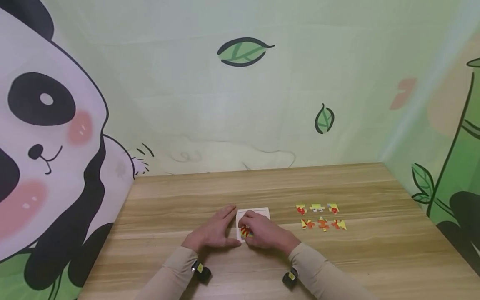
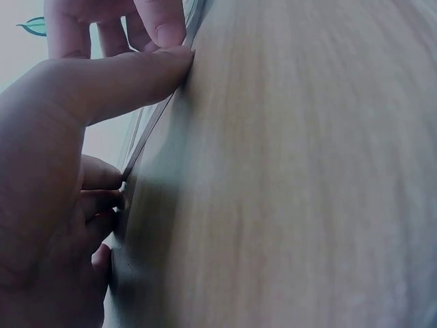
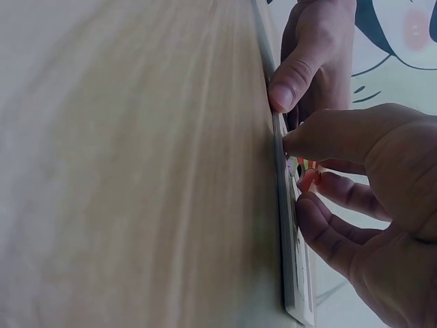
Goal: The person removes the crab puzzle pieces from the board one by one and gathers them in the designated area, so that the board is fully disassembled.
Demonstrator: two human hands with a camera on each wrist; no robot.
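A white puzzle tray [image 1: 267,213] lies flat on the wooden table, partly covered by both hands. My left hand [image 1: 213,228] rests along its left side, fingers stretched toward the far left corner and thumb touching the near edge. Over the tray, my right hand [image 1: 264,230] pinches a small orange-red puzzle piece [image 3: 309,180], seen between the fingertips in the right wrist view. Red and yellow pieces [image 1: 246,231] show in the near part of the tray under that hand. How the held piece sits against them is hidden by the fingers.
To the right of the tray, several loose puzzle pieces [image 1: 323,224] lie in two rows on the table [image 1: 180,191]. A printed backdrop [image 1: 180,83] with a panda and leaves stands behind the table and along its sides.
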